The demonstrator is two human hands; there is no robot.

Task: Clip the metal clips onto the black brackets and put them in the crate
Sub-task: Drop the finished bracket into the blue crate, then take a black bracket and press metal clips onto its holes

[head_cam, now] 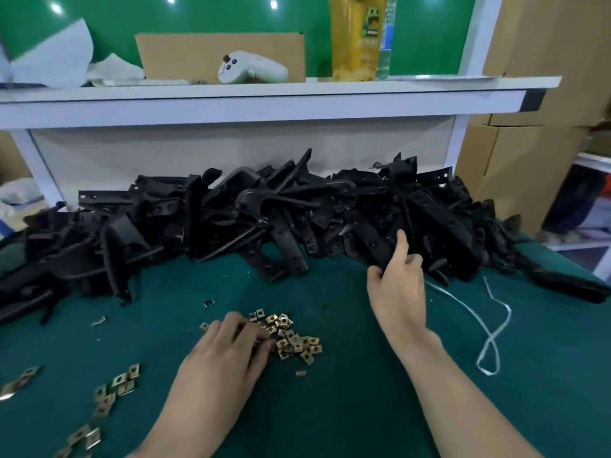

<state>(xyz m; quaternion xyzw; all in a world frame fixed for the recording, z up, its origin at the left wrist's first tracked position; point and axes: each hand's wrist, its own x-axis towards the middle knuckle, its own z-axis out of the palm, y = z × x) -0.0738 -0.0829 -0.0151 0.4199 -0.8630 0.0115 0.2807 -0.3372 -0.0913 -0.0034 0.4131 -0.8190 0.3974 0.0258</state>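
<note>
A long heap of black brackets (pixel 251 219) lies across the back of the green table mat (pixel 347 408). My right hand (pixel 398 285) grips one black bracket (pixel 377 242) at the front of the heap, thumb under it and index finger lying along it. A small pile of brass-coloured metal clips (pixel 294 338) sits in the middle of the mat. My left hand (pixel 231 348) rests on the left side of that pile, its curled fingertips among the clips. More clips (pixel 115 388) lie scattered at the lower left. No crate is in view.
A white string (pixel 489 338) loops on the mat at the right. Above the heap a white shelf (pixel 264 90) carries a cardboard piece, a white controller (pixel 251 71), a yellow bottle and crumpled paper. Cardboard boxes (pixel 545 94) stand at the right.
</note>
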